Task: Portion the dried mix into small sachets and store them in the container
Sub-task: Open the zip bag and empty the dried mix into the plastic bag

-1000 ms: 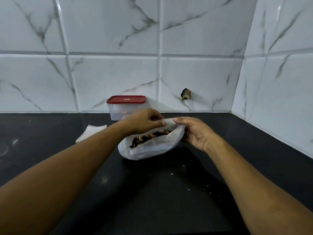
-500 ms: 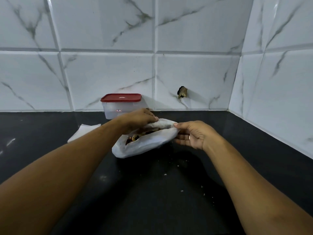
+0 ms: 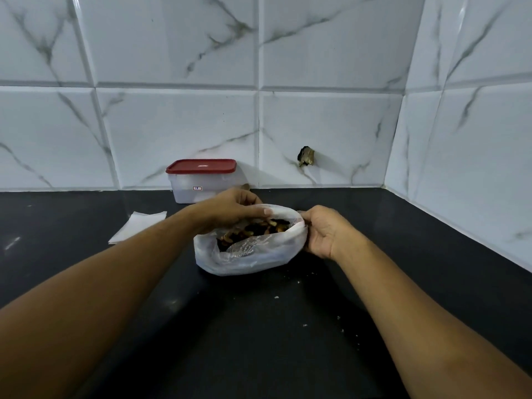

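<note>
A translucent white plastic bag (image 3: 253, 256) lies on the black counter (image 3: 259, 326) with its mouth open, and brown and dark dried mix (image 3: 253, 230) shows inside. My left hand (image 3: 233, 210) reaches over the bag's far rim with its fingers curled at the opening, touching the mix and the rim. My right hand (image 3: 322, 233) grips the bag's right edge. A clear plastic container (image 3: 201, 187) with a red lid (image 3: 201, 166) stands shut behind the bag against the wall. A small stack of white sachets (image 3: 135, 227) lies flat to the left.
White marble-look tiled walls (image 3: 331, 125) close the counter at the back and on the right, forming a corner. A small dark hole (image 3: 306, 156) marks the back wall. Pale crumbs (image 3: 305, 325) are scattered on the counter near my right forearm.
The bag's mouth, nearly closed half a second ago, is spread wide again. My left hand's fingers have come down to the mix at the opening. My right hand holds the right edge.
</note>
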`<state>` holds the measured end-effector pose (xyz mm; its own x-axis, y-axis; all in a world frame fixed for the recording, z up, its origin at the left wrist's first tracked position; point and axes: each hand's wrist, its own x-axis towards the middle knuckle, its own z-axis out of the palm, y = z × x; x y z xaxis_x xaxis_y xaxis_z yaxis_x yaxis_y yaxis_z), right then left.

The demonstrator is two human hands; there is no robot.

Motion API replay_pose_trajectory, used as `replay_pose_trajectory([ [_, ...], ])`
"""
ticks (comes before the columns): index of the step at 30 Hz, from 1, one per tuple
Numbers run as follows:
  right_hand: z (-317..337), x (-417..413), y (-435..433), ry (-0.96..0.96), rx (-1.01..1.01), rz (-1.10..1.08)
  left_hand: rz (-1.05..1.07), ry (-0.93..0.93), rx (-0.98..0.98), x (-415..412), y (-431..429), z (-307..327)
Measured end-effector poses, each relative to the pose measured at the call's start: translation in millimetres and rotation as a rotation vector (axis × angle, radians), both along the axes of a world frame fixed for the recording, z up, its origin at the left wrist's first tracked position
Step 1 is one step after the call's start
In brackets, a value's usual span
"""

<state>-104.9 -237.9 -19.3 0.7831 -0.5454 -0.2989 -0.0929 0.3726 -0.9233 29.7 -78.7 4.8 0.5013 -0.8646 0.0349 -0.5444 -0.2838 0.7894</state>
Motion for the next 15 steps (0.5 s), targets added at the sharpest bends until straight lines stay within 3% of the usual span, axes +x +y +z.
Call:
replay_pose_trajectory([
  [3, -4.6, -0.3, -0.9, 0.009, -0.366, -0.002, 0.027, 0.020, -0.019, 0.8, -4.2, -0.6],
  [6, -7.3, -5.5, -2.8, 0.014, -0.597, 0.027, 0.062, -0.030, -0.019, 2.3, -8.1, -1.9],
  [11, -6.2, -11.9, -2.6, 0.125, -0.916, -0.064, 0.158, -0.527, 0.123, 2.2, -8.8, 0.6],
  [15, -2.4, -17.1, -2.9, 0.216, -1.019, -0.077, 0.182, -0.424, 0.357, -0.8, 25.7, 14.8],
])
